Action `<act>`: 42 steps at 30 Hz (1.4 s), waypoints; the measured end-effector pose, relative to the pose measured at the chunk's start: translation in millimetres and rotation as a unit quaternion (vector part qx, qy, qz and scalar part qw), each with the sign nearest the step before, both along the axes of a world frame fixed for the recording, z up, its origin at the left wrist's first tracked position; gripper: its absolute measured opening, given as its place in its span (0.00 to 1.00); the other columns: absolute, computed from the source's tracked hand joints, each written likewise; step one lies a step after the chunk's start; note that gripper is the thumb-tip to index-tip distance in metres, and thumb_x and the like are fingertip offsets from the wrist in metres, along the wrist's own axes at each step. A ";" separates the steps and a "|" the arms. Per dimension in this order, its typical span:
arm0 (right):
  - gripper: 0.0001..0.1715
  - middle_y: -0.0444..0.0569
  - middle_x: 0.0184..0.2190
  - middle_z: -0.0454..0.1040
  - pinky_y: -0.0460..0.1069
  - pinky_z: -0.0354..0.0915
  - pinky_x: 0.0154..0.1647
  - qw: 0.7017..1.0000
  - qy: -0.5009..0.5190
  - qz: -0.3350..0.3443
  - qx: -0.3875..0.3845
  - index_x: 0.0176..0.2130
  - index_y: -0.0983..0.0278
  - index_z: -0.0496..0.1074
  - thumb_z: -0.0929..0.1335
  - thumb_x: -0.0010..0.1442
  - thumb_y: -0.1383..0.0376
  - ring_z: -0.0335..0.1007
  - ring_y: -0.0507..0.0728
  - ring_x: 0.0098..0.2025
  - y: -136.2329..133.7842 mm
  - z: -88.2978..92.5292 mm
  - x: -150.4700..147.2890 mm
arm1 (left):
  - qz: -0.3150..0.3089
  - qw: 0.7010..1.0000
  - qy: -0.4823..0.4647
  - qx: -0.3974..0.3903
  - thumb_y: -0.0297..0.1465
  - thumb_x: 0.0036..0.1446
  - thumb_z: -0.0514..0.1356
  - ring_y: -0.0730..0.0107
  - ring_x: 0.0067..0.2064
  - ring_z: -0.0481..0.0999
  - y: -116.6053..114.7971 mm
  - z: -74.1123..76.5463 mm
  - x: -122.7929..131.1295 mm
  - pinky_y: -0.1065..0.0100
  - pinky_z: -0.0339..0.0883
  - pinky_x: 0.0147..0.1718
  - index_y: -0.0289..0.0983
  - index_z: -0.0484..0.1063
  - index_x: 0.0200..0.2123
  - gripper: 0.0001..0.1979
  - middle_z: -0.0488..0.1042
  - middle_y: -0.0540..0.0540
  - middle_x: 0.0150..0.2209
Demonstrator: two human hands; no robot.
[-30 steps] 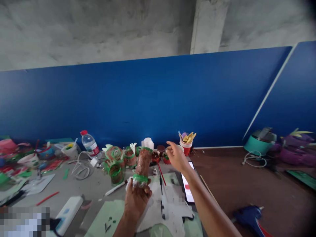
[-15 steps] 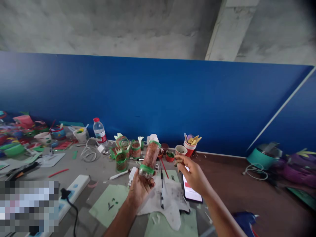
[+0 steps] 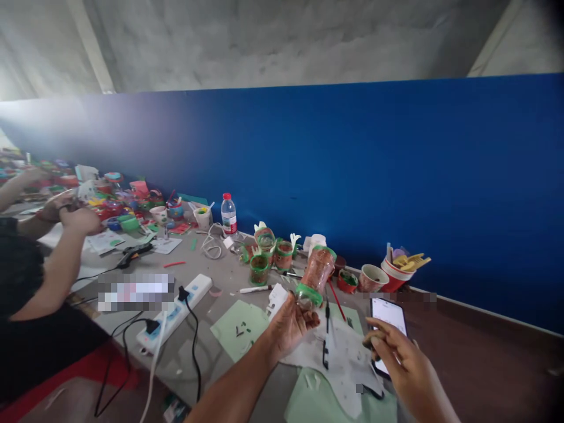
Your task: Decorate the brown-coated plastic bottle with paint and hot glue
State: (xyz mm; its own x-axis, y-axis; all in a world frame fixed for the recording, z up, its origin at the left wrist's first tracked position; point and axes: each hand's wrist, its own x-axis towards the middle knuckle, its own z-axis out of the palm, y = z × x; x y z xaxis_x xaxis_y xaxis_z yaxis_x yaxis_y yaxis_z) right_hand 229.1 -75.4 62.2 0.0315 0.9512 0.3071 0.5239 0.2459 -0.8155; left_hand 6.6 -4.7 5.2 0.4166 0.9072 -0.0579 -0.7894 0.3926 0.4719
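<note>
My left hand (image 3: 293, 323) is closed around the lower end of a clear plastic bottle piece (image 3: 318, 270), coated reddish brown with green bands at both ends. It is held tilted above the table. My right hand (image 3: 392, 346) hovers over a phone (image 3: 390, 317) with a lit screen, its fingertips pinched together; what they hold, if anything, I cannot make out. Beneath my hands lies a crumpled white sheet (image 3: 348, 358) with a black pen (image 3: 326, 338) on it. Behind the held piece stand similar brown and green cups (image 3: 259, 269) with pale leaf-like cutouts.
A water bottle (image 3: 228, 214) stands at the back. Right of the held piece are a red paint cup (image 3: 348, 282), a paper cup (image 3: 373, 278) and a red-striped cup (image 3: 396, 275) with yellow tools. A power strip (image 3: 176, 314) lies left. Another person's arm (image 3: 57, 264) works at far left.
The view has swung left, bringing another person into sight. My left hand still holds the bottle piece; my right hand has come lower, in front of the phone.
</note>
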 end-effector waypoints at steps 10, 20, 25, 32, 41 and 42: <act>0.24 0.51 0.28 0.78 0.46 0.71 0.28 0.998 0.031 0.030 -0.046 0.45 0.65 0.73 0.65 0.59 0.51 0.72 0.55 0.25 -2.6 -20.1 -16.2 | -0.062 0.998 0.000 0.033 0.50 0.44 0.69 0.58 0.36 0.80 -2.1 -4.9 -2.5 0.58 0.66 0.46 0.28 0.75 0.38 0.30 0.80 0.39 0.31; 0.21 0.53 0.33 0.78 0.49 0.71 0.32 0.994 0.064 0.037 -0.080 0.44 0.64 0.75 0.64 0.62 0.52 0.75 0.59 0.33 -7.6 -27.0 -43.6 | -0.095 0.995 0.002 0.043 0.46 0.50 0.67 0.60 0.37 0.80 -4.1 0.8 -5.2 0.57 0.67 0.48 0.32 0.78 0.34 0.21 0.81 0.42 0.29; 0.21 0.56 0.39 0.77 0.49 0.70 0.32 0.992 0.089 0.041 -0.073 0.48 0.66 0.72 0.63 0.63 0.56 0.75 0.60 0.38 -9.9 -26.6 -49.2 | -0.101 0.994 0.014 0.051 0.41 0.49 0.69 0.61 0.37 0.80 -4.5 3.6 -5.2 0.57 0.68 0.48 0.33 0.78 0.34 0.16 0.82 0.42 0.32; 0.22 0.55 0.41 0.76 0.47 0.68 0.28 0.991 0.103 0.042 -0.080 0.50 0.66 0.70 0.63 0.62 0.55 0.73 0.57 0.35 -12.9 -26.5 -51.2 | -0.090 0.991 0.050 0.081 0.38 0.50 0.69 0.65 0.34 0.78 -9.7 11.2 -2.7 0.59 0.70 0.46 0.32 0.78 0.34 0.14 0.80 0.43 0.30; 0.24 0.52 0.37 0.75 0.46 0.65 0.27 0.993 0.092 0.054 -0.050 0.53 0.66 0.68 0.63 0.64 0.55 0.70 0.55 0.31 -13.2 -27.9 -52.6 | -0.110 0.979 0.109 0.133 0.36 0.53 0.66 0.57 0.40 0.77 -13.0 17.7 -0.6 0.60 0.69 0.44 0.31 0.79 0.39 0.14 0.79 0.37 0.38; 0.24 0.51 0.36 0.74 0.46 0.64 0.26 0.994 0.087 0.054 -0.048 0.53 0.66 0.68 0.63 0.64 0.55 0.69 0.54 0.30 -13.5 -27.8 -52.7 | -0.111 0.979 0.110 0.134 0.36 0.53 0.66 0.58 0.39 0.77 -13.3 18.7 -0.3 0.60 0.69 0.43 0.31 0.79 0.38 0.13 0.79 0.37 0.37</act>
State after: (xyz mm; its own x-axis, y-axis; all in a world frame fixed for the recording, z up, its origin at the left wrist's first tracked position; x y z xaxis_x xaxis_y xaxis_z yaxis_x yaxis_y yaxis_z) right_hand 176.3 -88.9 34.4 -0.0273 0.9766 0.2135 0.3469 0.2096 -0.9142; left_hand 6.2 -18.0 23.9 0.6087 0.7912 0.0593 -0.5662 0.3808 0.7311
